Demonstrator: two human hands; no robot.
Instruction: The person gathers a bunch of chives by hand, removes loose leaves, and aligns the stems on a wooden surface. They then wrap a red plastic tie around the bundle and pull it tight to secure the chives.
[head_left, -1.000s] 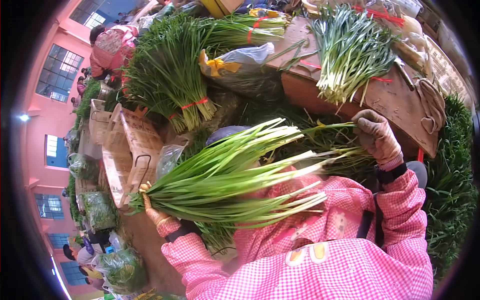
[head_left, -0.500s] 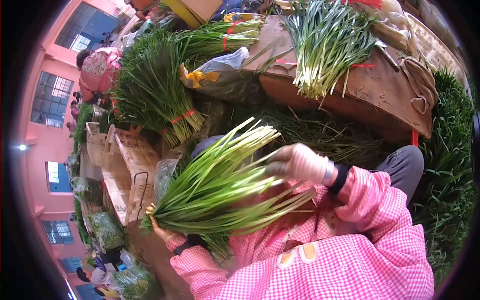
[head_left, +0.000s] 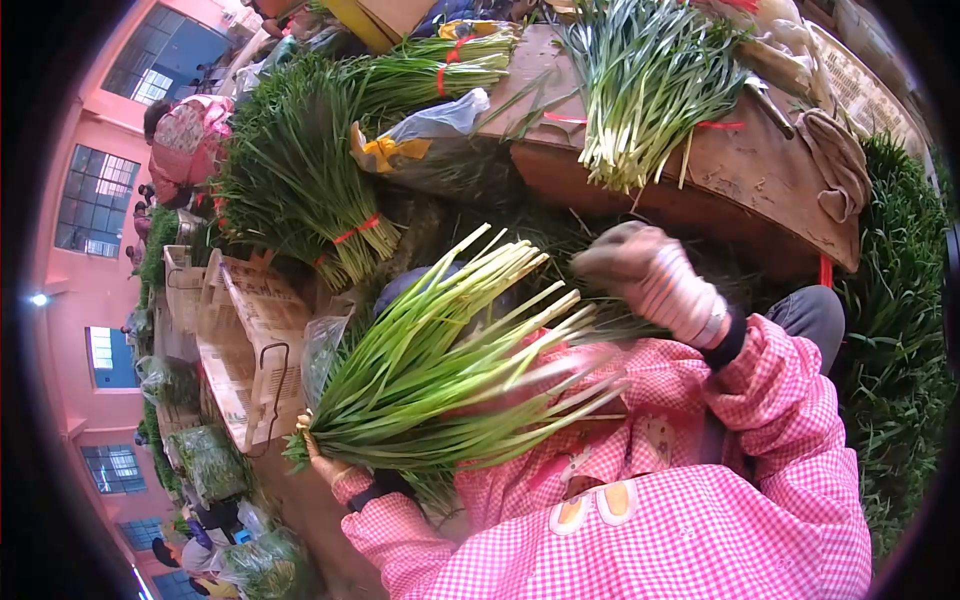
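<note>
My left hand (head_left: 322, 462) is closed around the leafy end of a loose bunch of garlic chives (head_left: 430, 375), whose pale stem ends fan out to the upper right. To the right of those stems, clear of them, is my right hand (head_left: 650, 275) in a grey-and-white glove. Its fingers are curled in and slightly blurred; whether anything is between them does not show. Another pile of garlic chives (head_left: 650, 90) rests on a brown board (head_left: 740, 190) above, across a red tie (head_left: 717, 125).
Tied chive bundles (head_left: 310, 170) lie at the upper left, near a clear plastic bag (head_left: 440, 120). Beige crates (head_left: 255, 340) stand at the left. Loose greens (head_left: 895, 370) cover the right side. A tool handle (head_left: 770, 108) and a brown cloth (head_left: 832, 165) lie on the board. Other people work far left.
My right hand has moved away from the stems, up and to the right. The stem ends now spread more apart, some blurred. My left hand keeps its hold in nearly the same place.
</note>
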